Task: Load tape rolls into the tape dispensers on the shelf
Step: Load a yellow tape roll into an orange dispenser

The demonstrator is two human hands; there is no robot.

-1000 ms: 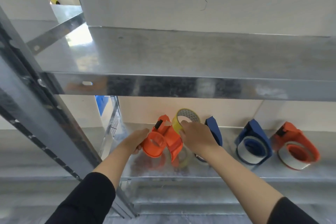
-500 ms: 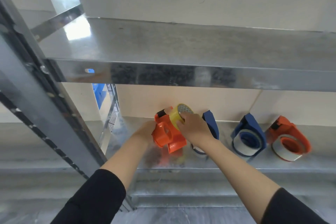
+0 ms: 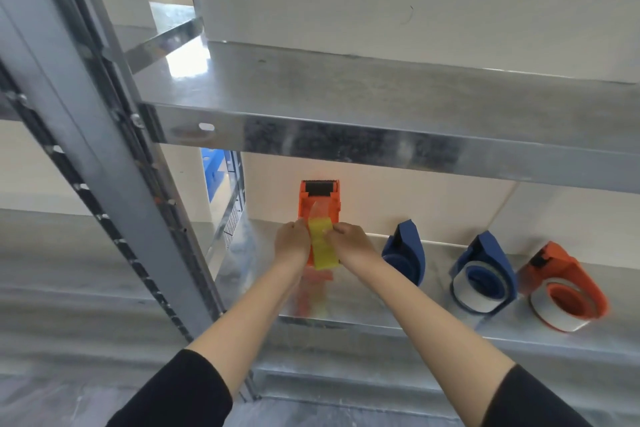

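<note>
Both hands are in on the lower shelf (image 3: 346,310), closed round one orange dispenser (image 3: 320,199) from either side. It stands end-on, its black toothed cutter pointing to 12 o'clock, toward the pale back wall.

The left hand (image 3: 292,244) has its fingers curled in tight against the dispenser's 9 o'clock side. The right hand (image 3: 349,244) does the same at 3 o'clock, knuckles up and fingertips tucked in. Neither hand is spread at all. They grip narrowly, with only the width of the roll between them.

That yellow tape roll (image 3: 323,250) sits in the dispenser, seen edge-on as a bright band running from 12 to 6 o'clock between the two hands. Both sets of fingertips meet its upper edge. From there a clear strip of tape (image 3: 316,212) lies up the orange body toward the cutter. I cannot tell whether its end has reached the teeth.

Off at 3 o'clock from the hands, three more dispensers stand along the same shelf. The blue dispenser (image 3: 405,253) just beside the right wrist is turned so I cannot see whether it holds a roll. The second blue dispenser (image 3: 485,274) and the far orange dispenser (image 3: 568,291) each carry a white roll.

The upper shelf (image 3: 346,97) overhangs at 12 o'clock, and a grey upright post (image 3: 86,149) rises at 9 o'clock.
</note>
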